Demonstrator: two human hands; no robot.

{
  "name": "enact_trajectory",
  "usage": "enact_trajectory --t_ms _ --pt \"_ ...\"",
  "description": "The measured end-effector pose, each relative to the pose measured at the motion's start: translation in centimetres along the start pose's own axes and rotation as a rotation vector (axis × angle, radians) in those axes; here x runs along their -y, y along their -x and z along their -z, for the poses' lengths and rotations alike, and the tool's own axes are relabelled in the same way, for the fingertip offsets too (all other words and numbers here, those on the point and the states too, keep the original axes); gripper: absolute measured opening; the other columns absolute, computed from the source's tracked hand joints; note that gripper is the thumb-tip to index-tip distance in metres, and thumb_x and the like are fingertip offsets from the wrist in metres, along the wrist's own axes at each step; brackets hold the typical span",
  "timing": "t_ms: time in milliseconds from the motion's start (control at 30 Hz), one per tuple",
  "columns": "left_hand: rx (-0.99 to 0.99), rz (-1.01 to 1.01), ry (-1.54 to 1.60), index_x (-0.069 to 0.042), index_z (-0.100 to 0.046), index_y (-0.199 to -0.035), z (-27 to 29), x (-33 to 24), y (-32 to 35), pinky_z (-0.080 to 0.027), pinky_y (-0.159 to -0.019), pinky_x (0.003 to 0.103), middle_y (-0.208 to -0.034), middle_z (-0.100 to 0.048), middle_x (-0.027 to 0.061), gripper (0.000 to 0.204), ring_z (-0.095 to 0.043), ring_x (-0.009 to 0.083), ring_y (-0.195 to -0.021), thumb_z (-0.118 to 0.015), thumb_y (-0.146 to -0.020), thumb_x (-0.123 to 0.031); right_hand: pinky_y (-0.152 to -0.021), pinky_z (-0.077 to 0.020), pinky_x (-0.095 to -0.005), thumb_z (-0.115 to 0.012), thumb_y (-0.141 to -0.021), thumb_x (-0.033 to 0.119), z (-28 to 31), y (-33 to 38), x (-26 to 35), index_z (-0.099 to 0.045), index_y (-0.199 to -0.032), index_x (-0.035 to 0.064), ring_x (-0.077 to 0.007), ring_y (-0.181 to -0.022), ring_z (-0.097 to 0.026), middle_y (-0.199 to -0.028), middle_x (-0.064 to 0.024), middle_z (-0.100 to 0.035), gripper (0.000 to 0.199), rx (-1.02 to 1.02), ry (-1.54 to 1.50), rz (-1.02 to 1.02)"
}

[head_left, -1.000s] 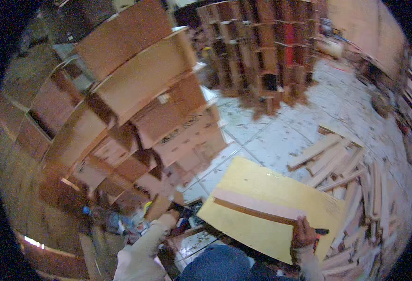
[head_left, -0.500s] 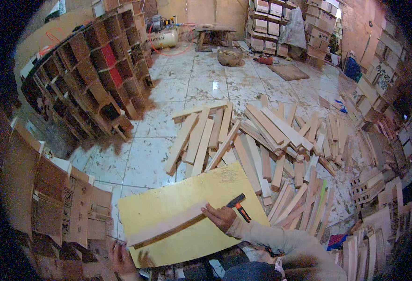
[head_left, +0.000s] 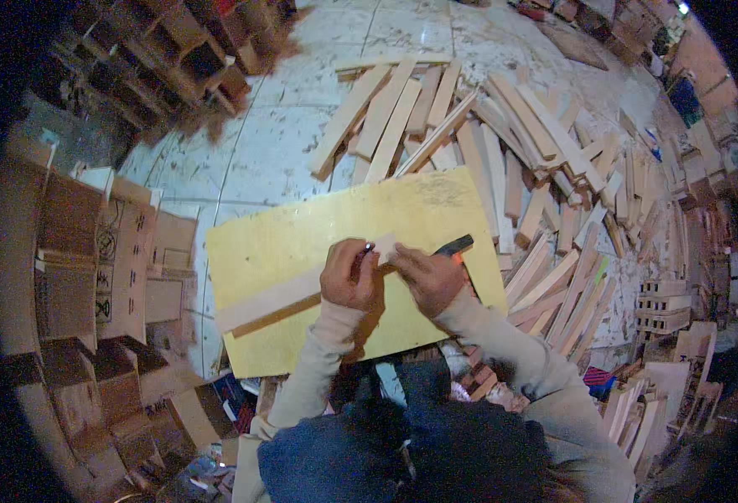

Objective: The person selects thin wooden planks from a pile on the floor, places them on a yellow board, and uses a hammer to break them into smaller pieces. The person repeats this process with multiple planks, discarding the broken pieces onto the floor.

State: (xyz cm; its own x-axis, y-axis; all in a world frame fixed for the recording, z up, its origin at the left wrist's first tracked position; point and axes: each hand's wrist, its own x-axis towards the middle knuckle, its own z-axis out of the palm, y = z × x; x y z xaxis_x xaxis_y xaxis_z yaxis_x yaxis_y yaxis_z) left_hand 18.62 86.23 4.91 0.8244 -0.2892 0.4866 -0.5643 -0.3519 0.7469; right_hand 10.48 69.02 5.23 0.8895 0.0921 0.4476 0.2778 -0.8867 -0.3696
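While the left hand pinches a small dark thing in the head view, the right hand touches one end of the wooden strip, can't tell if it's gripping. Strip's under the left hand on a yellow board, hammer just beside the right.

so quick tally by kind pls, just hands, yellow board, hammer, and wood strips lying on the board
Hands (left hand, right hand): 2
Yellow board: 1
Hammer: 1
Wood strip on the board: 1
Total: 5
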Motion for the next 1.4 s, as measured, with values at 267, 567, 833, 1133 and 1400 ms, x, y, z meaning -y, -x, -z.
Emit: enact_trajectory --t_ms 267,567,833,1133,1400 --pt "0.064 -0.120 0.032 -0.002 -0.065 -0.096 0.1 0.3 -0.4 -0.054 -0.067 0.036 -0.092 -0.067 0.0156 0.019 -0.066 0.0285 -0.078 -0.070 -0.079 -0.008 -0.070 -0.0463 -0.0498 -0.067 -0.084 0.033 6.3 8.9 1.0 -0.055 -0.099 -0.0030 -0.0399 -0.081 -0.058 -0.088 -0.0223 -0.058 0.041 0.306 0.271 -0.795" --pt "0.128 0.171 0.175 -0.001 -0.053 -0.112 -0.1 0.4 1.1 -0.056 -0.070 0.034 -0.090 -0.067 0.0135 0.034 -0.069 0.0262 -0.077 -0.068 -0.083 -0.010 -0.051 -0.0428 -0.0346 -0.061 -0.092 0.029 11.1 4.7 4.7 -0.057 -0.100 -0.0002 -0.0235 -0.051 -0.054 -0.063 -0.0097 -0.057 0.031 0.161 -0.221 -0.936" --pt "0.185 0.214 0.205 0.002 -0.047 -0.119 0.3 0.1 1.1 -0.055 -0.076 0.033 -0.095 -0.065 0.0156 0.036 -0.068 0.0252 -0.086 -0.062 -0.086 -0.005 -0.050 -0.0449 -0.0391 -0.048 -0.099 0.034 10.5 3.3 6.7 -0.061 -0.110 0.0073 -0.0262 -0.049 -0.058 -0.060 -0.0128 -0.058 0.032 0.476 -0.501 -0.763" --pt "0.024 0.128 0.371 0.000 -0.030 -0.133 -0.4 1.1 0.8 -0.043 -0.103 0.040 -0.133 -0.046 0.0233 0.045 -0.049 0.0326 -0.124 -0.031 -0.089 0.010 -0.048 -0.0438 -0.0411 -0.051 -0.095 0.036 15.3 -0.2 9.4 -0.051 -0.082 0.0115 -0.0244 -0.050 -0.051 -0.061 -0.0084 -0.051 0.028 -0.081 -1.031 -0.377" --pt "-0.018 0.131 0.391 -0.006 -0.027 -0.134 -0.7 1.5 0.7 -0.044 -0.099 0.044 -0.137 -0.045 0.0209 0.049 -0.046 0.0324 -0.128 -0.025 -0.087 0.006 -0.043 -0.0387 -0.0317 -0.042 -0.098 0.046 14.3 0.6 7.3 -0.051 -0.079 0.0099 -0.0160 -0.045 -0.043 -0.060 -0.0038 -0.049 0.042 -0.197 -1.466 -0.810"
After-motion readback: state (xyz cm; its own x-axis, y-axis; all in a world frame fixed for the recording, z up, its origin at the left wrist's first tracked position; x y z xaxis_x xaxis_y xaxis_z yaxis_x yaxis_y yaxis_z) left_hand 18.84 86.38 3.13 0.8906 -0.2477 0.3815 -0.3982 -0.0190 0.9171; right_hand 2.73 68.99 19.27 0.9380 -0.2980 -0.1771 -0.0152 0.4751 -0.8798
